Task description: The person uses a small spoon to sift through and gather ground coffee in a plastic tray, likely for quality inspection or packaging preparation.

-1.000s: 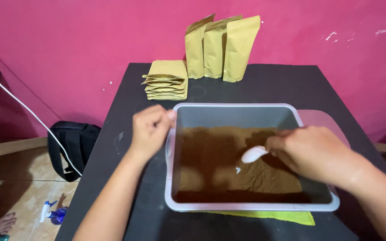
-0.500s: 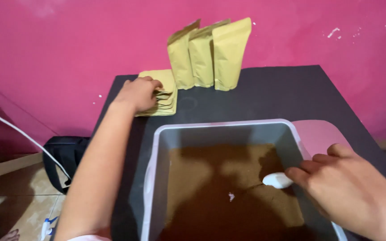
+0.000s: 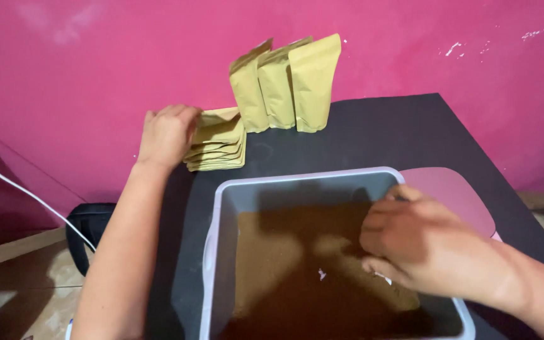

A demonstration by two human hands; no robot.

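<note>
My left hand point(image 3: 166, 135) rests on a stack of flat tan paper pouches point(image 3: 218, 146) at the table's back left, fingers curled over its left edge. My right hand point(image 3: 413, 242) is down inside a grey plastic tub point(image 3: 212, 252) holding brown powder point(image 3: 284, 264). Its fingers are closed around a white scoop, of which only a sliver shows under the hand. Three filled tan pouches point(image 3: 284, 85) stand upright against the pink wall behind the stack.
The tub sits on a black table point(image 3: 373, 145). A pink flat lid or board point(image 3: 454, 198) lies right of the tub. A black bag point(image 3: 86, 233) and a white cable point(image 3: 26, 195) are on the floor at the left.
My left hand left the tub's rim and reached back to the stack of flat pouches. My right hand has turned over the scoop, hiding most of it. The view tilted up and closer.
</note>
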